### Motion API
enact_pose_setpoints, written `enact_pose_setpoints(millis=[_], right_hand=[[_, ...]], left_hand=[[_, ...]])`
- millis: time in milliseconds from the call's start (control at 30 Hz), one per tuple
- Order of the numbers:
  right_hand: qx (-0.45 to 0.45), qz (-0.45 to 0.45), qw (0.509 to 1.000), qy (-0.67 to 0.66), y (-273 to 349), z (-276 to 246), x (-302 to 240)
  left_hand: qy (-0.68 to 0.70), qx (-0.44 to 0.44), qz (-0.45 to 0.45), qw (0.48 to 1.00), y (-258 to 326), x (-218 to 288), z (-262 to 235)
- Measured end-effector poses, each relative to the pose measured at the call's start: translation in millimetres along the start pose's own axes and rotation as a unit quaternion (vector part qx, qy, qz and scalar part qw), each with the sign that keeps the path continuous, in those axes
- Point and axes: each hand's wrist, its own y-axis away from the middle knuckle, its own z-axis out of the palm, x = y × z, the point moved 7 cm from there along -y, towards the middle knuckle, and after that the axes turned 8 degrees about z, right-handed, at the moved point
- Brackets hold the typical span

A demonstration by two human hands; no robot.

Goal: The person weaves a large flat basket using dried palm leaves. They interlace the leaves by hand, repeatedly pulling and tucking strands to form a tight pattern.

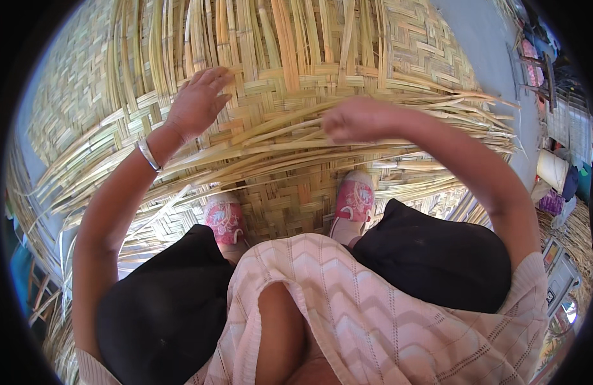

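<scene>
Here my left hand (197, 102) lies open on the woven bamboo mat (290, 70) at eleven o'clock; my right hand (357, 120), at one o'clock, is closed around loose bamboo strips (277, 151) crossing the mat.

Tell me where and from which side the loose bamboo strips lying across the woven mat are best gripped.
Probably mid-length, from above. The loose bamboo strips lie nearly flat across the woven mat, fanning to free tips at the person's right, so the bunched middle between the left hand and right hand looks easiest for fingers to close around.
</scene>
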Motion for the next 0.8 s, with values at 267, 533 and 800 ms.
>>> enact_pose_setpoints(millis=[267,533,800], right_hand=[[0.191,0.011,0.979,0.071,38.8,32.1,30.7],[0.231,-0.016,0.967,0.106,44.3,41.2,25.6],[0.466,-0.044,0.877,0.105,69.1,-7.0,54.1]], left_hand=[[0.206,0.034,-0.005,0.978,27.8,48.7,-4.6],[0.09,-0.105,0.039,0.99,21.3,87.3,16.1],[0.37,-0.001,-0.024,0.929,12.4,77.6,-3.9]])
